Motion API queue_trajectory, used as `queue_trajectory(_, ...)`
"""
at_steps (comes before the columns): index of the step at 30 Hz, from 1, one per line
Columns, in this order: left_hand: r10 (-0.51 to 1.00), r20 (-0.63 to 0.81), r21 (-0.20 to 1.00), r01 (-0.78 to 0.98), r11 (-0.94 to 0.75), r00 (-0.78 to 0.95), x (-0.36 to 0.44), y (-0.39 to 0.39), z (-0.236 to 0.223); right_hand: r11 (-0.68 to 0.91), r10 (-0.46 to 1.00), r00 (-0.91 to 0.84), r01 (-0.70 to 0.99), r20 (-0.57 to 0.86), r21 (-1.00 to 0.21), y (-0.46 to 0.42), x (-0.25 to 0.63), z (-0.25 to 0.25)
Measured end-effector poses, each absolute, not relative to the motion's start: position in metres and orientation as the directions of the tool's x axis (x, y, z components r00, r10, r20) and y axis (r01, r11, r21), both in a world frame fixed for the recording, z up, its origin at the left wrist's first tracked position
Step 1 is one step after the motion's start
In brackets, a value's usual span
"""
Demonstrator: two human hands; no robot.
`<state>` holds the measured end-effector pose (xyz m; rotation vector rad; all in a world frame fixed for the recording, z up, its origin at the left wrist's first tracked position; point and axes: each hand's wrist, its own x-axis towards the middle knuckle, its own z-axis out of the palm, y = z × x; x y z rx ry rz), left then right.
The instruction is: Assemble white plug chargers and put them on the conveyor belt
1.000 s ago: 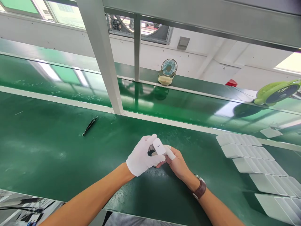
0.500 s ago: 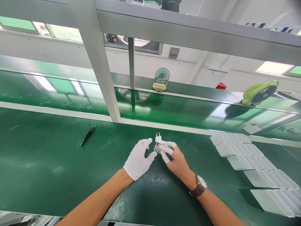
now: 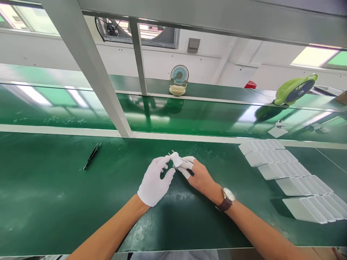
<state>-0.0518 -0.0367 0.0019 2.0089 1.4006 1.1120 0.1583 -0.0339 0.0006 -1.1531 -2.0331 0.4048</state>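
My left hand (image 3: 154,182) wears a white glove and rests low over the green bench (image 3: 54,187), its fingertips touching a small white plug adapter (image 3: 175,159). My right hand (image 3: 199,176), bare with white finger cots and a wristwatch, pinches the adapter from the right. The adapter's two metal pins point up and to the left. Both hands meet at the middle of the bench.
Black tweezers (image 3: 92,156) lie to the left. Rows of white adapter bodies (image 3: 284,173) lie at the right. A grey post (image 3: 89,72) rises behind. A small blue fan (image 3: 178,79) and a green fan (image 3: 294,88) stand on the far shelf.
The adapter was turned from its smooth face to its pin side. The left hand let go of it for a moment and now touches it again. The camera view has shifted.
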Motion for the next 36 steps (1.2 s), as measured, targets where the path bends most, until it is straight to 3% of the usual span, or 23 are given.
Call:
queue_trajectory(5,0.936,0.309,0.725,0.595,-0.347,0.169,-0.05,-0.036,0.004,0.508,0.857,-0.265,0.569,0.441,-0.646,-0.035,0.159,-0.008)
queue_trajectory(7,0.946,0.273,0.725,0.609,-0.321,0.175,-0.05,-0.034,0.002,0.442,0.895,-0.187,0.499,0.406,-0.745,-0.035,0.157,-0.008)
queue_trajectory(10,0.961,0.203,0.741,0.612,-0.275,0.187,-0.045,-0.034,0.0,0.216,0.976,-0.031,0.112,0.214,-0.97,-0.038,0.152,-0.004)
queue_trajectory(12,0.96,0.191,0.753,0.597,-0.276,0.203,-0.041,-0.035,0.002,0.02,0.998,-0.054,-0.195,0.031,-0.981,-0.042,0.147,0.001)
queue_trajectory(14,0.942,0.224,0.759,0.562,-0.329,0.249,-0.038,-0.038,0.006,-0.133,0.984,-0.159,-0.331,-0.084,-0.934,-0.047,0.141,0.005)
queue_trajectory(19,0.943,0.26,0.782,0.527,-0.333,0.209,-0.036,-0.044,0.013,-0.236,0.948,-0.286,-0.342,-0.139,-0.91,-0.056,0.133,0.006)
queue_trajectory(36,0.977,0.096,0.871,0.458,-0.175,0.19,-0.04,-0.045,0.019,-0.234,0.947,-0.29,-0.326,-0.138,-0.916,-0.06,0.137,-0.005)
